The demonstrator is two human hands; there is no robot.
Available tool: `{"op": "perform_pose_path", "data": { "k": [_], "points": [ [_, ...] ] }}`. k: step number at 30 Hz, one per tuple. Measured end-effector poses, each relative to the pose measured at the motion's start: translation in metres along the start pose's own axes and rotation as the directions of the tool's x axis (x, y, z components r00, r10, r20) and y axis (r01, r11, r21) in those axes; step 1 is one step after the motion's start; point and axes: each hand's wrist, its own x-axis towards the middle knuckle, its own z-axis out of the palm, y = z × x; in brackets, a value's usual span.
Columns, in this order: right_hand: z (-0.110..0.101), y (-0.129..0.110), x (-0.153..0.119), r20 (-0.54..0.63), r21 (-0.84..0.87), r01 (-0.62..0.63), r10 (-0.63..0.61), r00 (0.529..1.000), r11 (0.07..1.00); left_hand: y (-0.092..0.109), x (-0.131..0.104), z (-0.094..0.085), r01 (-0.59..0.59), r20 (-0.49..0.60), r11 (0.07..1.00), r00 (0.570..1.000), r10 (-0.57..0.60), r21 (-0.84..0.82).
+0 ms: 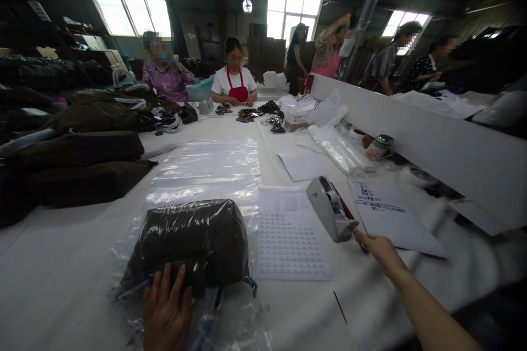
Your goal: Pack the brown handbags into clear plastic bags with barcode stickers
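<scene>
My left hand (166, 307) lies flat, palm down, at the near edge of the table (61, 263), fingers spread and open, their tips pressing on the near side of the bagged dark garment (191, 241). That bundle sits in clear plastic just in front of me, left of centre, on top of a stack of empty clear bags (209, 167) that runs away from me.

My right arm reaches forward and to the right, forearm bare and nearly straight. My right hand (381, 249) has its fingers drawn together at the near end of the grey tape dispenser (331, 208), touching its front edge; I cannot tell whether they pinch tape or only rest there.

Between my hands lies a sheet of small labels (290, 233), just beside the bundle. A printed sheet (387, 211) lies right of the dispenser, partly under my right hand's reach. A white partition board (411, 137) closes off the right side. Folded dark garments (78, 167) are piled to the left, well apart from the bundle. The cloth near me between the two hands is bare.
</scene>
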Motion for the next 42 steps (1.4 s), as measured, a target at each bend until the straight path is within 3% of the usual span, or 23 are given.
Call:
{"op": "perform_pose_path", "data": {
  "k": [2, 5, 8, 12, 16, 21, 24, 26, 27, 29, 33, 35, 37, 39, 40, 42],
  "points": [
    [-0.007, 0.007, -0.002, -0.009, -0.07, -0.015, 0.015, 1.0, 0.997, 0.0, 0.0, 0.0, 0.003, 0.003, 1.0, 1.0, -0.003, -0.001],
    [-0.008, -0.003, 0.008, -0.035, -0.049, 0.03, -0.032, 0.999, 0.998, 0.001, 0.001, -0.002, -0.009, 0.008, 1.0, 1.0, 0.009, 0.005],
    [0.007, -0.026, 0.024, 0.003, 0.054, 0.095, -0.095, 0.995, 0.994, 0.001, 0.003, -0.002, -0.015, 0.006, 1.0, 1.0, 0.015, 0.015],
    [0.025, -0.044, 0.027, 0.057, 0.158, 0.077, -0.087, 0.995, 0.984, 0.001, 0.003, -0.002, -0.015, -0.01, 1.0, 1.0, 0.015, 0.023],
    [0.02, -0.025, 0.006, 0.013, 0.204, 0.043, -0.047, 0.999, 0.978, 0.001, 0.002, -0.001, -0.008, -0.006, 1.0, 1.0, 0.009, 0.015],
    [0.003, 0.007, -0.011, -0.057, 0.006, -0.044, 0.044, 0.997, 0.999, 0.002, 0.001, -0.003, 0.01, 0.0, 1.0, 1.0, -0.01, 0.006],
    [-0.002, -0.013, -0.026, -0.039, -0.021, 0.003, -0.004, 0.999, 1.0, 0.0, -0.001, -0.002, 0.014, 0.004, 1.0, 1.0, -0.014, -0.012],
    [0.008, -0.047, -0.044, 0.128, 0.113, 0.111, -0.125, 0.984, 0.987, -0.003, -0.002, 0.0, 0.024, 0.007, 1.0, 1.0, -0.024, -0.019],
    [0.017, -0.067, -0.055, 0.246, 0.201, 0.154, -0.202, 0.948, 0.967, -0.004, -0.002, 0.001, 0.029, 0.007, 0.999, 1.0, -0.029, -0.019],
    [0.045, -0.11, -0.08, 0.478, 0.336, 0.193, -0.343, 0.809, 0.922, -0.005, -0.004, 0.001, 0.042, 0.016, 0.999, 0.999, -0.041, -0.011],
    [0.125, -0.187, -0.131, 0.785, 0.41, 0.233, -0.471, 0.402, 0.882, -0.003, -0.007, -0.006, 0.07, 0.064, 0.998, 0.995, -0.07, 0.007],
    [0.172, -0.218, -0.158, 0.859, 0.408, 0.295, -0.473, 0.197, 0.864, -0.001, -0.008, -0.011, 0.085, 0.093, 0.996, 0.992, -0.085, 0.004],
    [0.22, -0.241, -0.188, 0.895, 0.381, 0.454, -0.444, 0.036, 0.805, 0.0, -0.009, -0.015, 0.098, 0.115, 0.995, 0.989, -0.096, -0.008],
    [0.265, -0.254, -0.218, 0.919, 0.297, 0.76, -0.388, -0.064, 0.579, 0.001, -0.01, -0.017, 0.12, 0.123, 0.992, 0.986, -0.115, -0.032],
    [0.284, -0.257, -0.232, 0.93, 0.232, 0.887, -0.358, -0.083, 0.399, 0.001, -0.011, -0.018, 0.134, 0.125, 0.99, 0.984, -0.127, -0.049],
    [0.315, -0.257, -0.252, 0.946, 0.095, 0.993, -0.317, -0.069, 0.067, 0.002, -0.012, -0.02, 0.156, 0.133, 0.984, 0.981, -0.143, -0.091]
  ]
}}
